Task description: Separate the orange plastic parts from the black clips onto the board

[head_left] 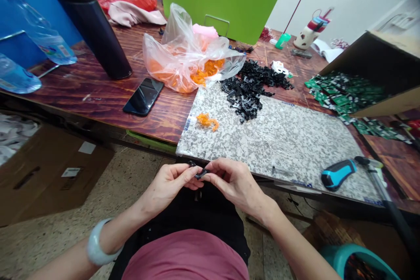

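My left hand (167,186) and my right hand (234,181) meet above my lap, just in front of the slab's near edge. Their fingertips pinch a small black plastic piece (201,173) from both sides, and the fingers hide most of it. Beyond them lies a speckled granite slab (278,144), carrying a heap of black plastic pieces (244,92) at its far edge and a small clump of orange pieces (207,121). A clear bag of orange pieces (187,59) sits on the wooden table (98,100).
A black phone (143,97) and a tall black flask (88,22) stand left of the bag. A blue-handled tool (337,174) lies on the slab. Green printed strips (341,94) spill from a tipped cardboard box (370,68). A teal tub (354,262) sits on the floor, lower right.
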`<state>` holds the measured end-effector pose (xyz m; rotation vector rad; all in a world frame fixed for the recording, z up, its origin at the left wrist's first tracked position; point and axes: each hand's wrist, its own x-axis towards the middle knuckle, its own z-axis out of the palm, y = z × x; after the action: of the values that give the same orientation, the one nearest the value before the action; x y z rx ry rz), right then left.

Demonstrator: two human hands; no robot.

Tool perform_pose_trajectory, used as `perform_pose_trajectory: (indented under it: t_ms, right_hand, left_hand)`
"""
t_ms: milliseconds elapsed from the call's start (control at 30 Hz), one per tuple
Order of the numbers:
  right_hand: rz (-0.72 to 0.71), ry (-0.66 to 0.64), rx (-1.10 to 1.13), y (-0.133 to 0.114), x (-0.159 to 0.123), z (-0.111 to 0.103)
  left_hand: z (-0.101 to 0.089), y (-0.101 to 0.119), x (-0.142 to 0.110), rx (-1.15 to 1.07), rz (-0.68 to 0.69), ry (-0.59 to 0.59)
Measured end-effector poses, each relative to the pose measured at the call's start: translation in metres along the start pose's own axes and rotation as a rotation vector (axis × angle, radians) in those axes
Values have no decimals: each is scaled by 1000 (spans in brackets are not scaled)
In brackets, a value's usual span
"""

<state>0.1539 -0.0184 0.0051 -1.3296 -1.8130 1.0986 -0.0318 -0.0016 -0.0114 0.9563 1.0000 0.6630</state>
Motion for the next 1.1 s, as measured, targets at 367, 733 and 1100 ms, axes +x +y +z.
perform_pose_trajectory:
  t_ms: [367,733,1100]
  right_hand:
    - [119,66,266,3,-10,14]
    - [121,127,309,-12,-14,18]
    - [254,218,678,-19,-21,35]
  left_hand:
    - [2,-11,-11,-215,-7,-40]
    - [-1,-4,-23,35,86,-107]
    - [4,-8,-36,168,249,-133]
